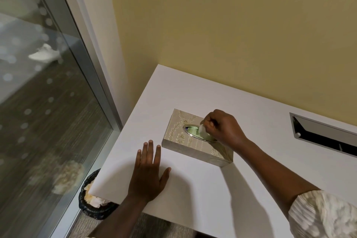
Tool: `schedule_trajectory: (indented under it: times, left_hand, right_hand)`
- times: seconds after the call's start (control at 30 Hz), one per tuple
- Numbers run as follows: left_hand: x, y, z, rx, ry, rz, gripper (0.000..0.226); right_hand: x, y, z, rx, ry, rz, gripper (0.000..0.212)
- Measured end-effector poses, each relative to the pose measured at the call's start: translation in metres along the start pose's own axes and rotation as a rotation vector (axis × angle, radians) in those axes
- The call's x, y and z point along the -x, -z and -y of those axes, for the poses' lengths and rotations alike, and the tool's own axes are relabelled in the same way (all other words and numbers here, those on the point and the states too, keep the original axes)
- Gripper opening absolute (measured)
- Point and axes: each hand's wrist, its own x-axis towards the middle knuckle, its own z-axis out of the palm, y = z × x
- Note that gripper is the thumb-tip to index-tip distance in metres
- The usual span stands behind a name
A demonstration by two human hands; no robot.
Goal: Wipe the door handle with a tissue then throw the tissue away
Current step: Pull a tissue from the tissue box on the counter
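A beige tissue box with a leaf pattern and an oval opening lies on the white desk. My right hand is over the opening, its fingers pinched on a white tissue that sticks up out of the box. My left hand rests flat on the desk just in front of the box, fingers spread, holding nothing. No door handle is in view.
A dark woven waste basket with crumpled paper in it stands on the floor under the desk's left corner. A glass panel with a metal frame runs along the left. A cable slot is cut into the desk at right.
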Motion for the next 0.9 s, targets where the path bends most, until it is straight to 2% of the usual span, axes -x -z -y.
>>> schedule_trajectory:
  times: [0.07, 0.17, 0.23, 0.27, 0.37, 0.53, 0.63, 0.73, 0.9]
  left_hand:
    - [0.001, 0.001, -0.001, 0.009, -0.004, -0.006, 0.083]
    - [0.0, 0.002, -0.002, 0.015, 0.0, -0.01, 0.083]
    - [0.0, 0.003, -0.003, 0.016, -0.002, -0.01, 0.083]
    - [-0.001, 0.003, -0.003, 0.015, -0.004, -0.008, 0.083]
    - [-0.001, 0.004, -0.003, 0.008, -0.005, 0.002, 0.082]
    - [0.0, 0.005, -0.003, 0.009, 0.0, -0.002, 0.083]
    - [0.0, 0.007, -0.005, 0.016, 0.009, -0.005, 0.083]
    - [0.0, 0.007, -0.005, 0.008, 0.012, -0.012, 0.083]
    - [-0.001, 0.004, -0.005, -0.01, 0.029, 0.0, 0.083]
  right_hand:
    - [0.002, 0.002, -0.001, -0.078, -0.066, -0.025, 0.011]
    - [0.006, 0.0, 0.0, -0.108, -0.09, 0.053, 0.011]
    - [0.007, -0.005, 0.001, -0.047, -0.085, 0.144, 0.023]
    - [0.007, -0.008, 0.001, 0.014, -0.07, 0.165, 0.022]
    - [0.005, -0.011, 0.004, 0.032, -0.062, 0.054, 0.007]
    - [-0.001, -0.002, 0.011, -0.379, -0.286, -0.192, 0.012]
    - [-0.004, 0.001, 0.02, -0.51, -0.312, -0.295, 0.014]
    - [-0.008, 0.007, 0.03, -0.591, -0.304, -0.34, 0.01]
    - [-0.006, 0.009, 0.044, -0.666, -0.324, -0.322, 0.012]
